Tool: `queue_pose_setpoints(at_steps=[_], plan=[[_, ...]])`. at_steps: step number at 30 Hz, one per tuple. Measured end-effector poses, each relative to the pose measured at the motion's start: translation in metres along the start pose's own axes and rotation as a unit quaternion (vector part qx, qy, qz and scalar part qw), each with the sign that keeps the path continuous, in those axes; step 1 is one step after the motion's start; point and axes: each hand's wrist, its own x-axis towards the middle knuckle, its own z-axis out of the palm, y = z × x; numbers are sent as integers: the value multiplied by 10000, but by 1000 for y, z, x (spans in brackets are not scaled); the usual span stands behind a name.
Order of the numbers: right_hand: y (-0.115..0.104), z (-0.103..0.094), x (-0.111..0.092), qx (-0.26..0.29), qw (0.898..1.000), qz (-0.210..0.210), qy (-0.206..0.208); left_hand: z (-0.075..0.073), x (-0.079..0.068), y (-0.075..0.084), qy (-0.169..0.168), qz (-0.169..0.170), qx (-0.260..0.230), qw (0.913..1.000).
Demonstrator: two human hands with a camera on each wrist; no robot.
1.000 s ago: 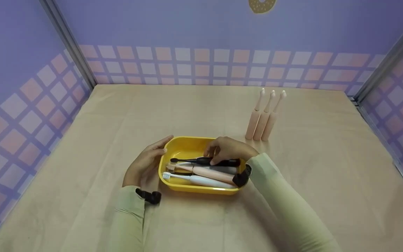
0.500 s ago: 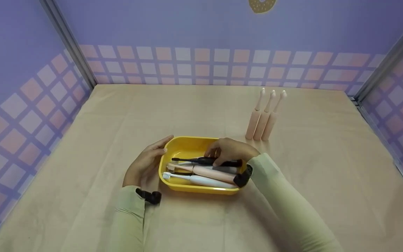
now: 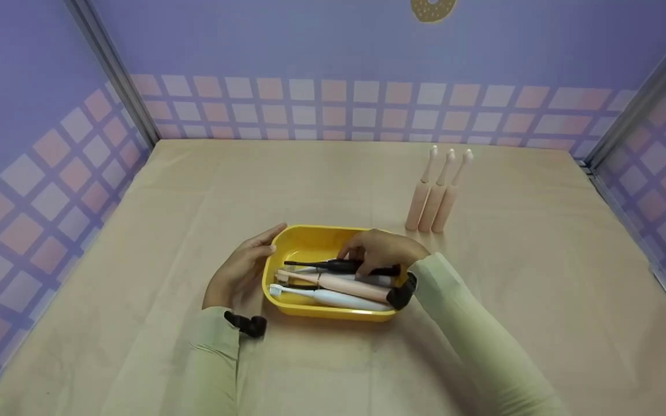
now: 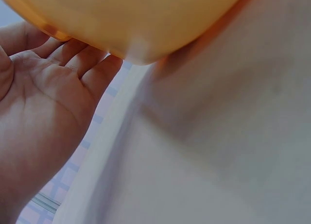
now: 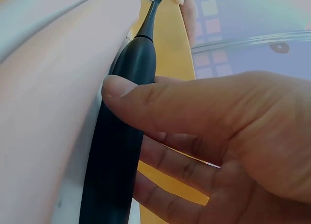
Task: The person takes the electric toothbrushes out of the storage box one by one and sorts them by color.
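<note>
A yellow plastic basin [image 3: 304,238] stands on the table with several electric toothbrushes lying in it. Its left rim is held by my left hand [image 3: 243,267], thumb over the edge and fingers along the outer wall. In the left wrist view those fingers [image 4: 92,63] lie against the outside of the basin. My right hand [image 3: 388,249] reaches into the basin and holds a black electric toothbrush [image 5: 119,136] by its handle, thumb on one side, fingers on the other. Beside it lie a pink electric toothbrush [image 3: 347,285] and a white electric toothbrush [image 3: 339,299]. Others underneath are partly hidden.
Three pink electric toothbrushes [image 3: 438,202] stand upright in a row on the table, behind and right of the basin. The table has a beige cloth [image 3: 252,185]. Purple tiled panels [image 3: 333,110] enclose the back and sides.
The black toothbrush has turned about its length, so its head now looks thinner from above. My right hand has shifted slightly right with it. The left hand and basin stay put.
</note>
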Motion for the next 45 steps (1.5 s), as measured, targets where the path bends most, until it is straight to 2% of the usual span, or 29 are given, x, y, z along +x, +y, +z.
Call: queue_pose_setpoints(at_steps=[17, 26, 32, 45], plan=[[-4, 0, 0, -368, 9991, 23, -186, -1, -1, -2, -6, -19, -30, 10000], [-7, 2, 3, -831, 9961, -62, -278, -1, -4, -1, -22, -67, -187, 9998], [-9, 3, 4, -1041, 9943, 54, -239, -1, -2, -2, 11, -85, -159, 9998], [-8, 1, 1, -702, 9969, 349, -111, 0, -1, 0, 45, -138, -247, 9996]])
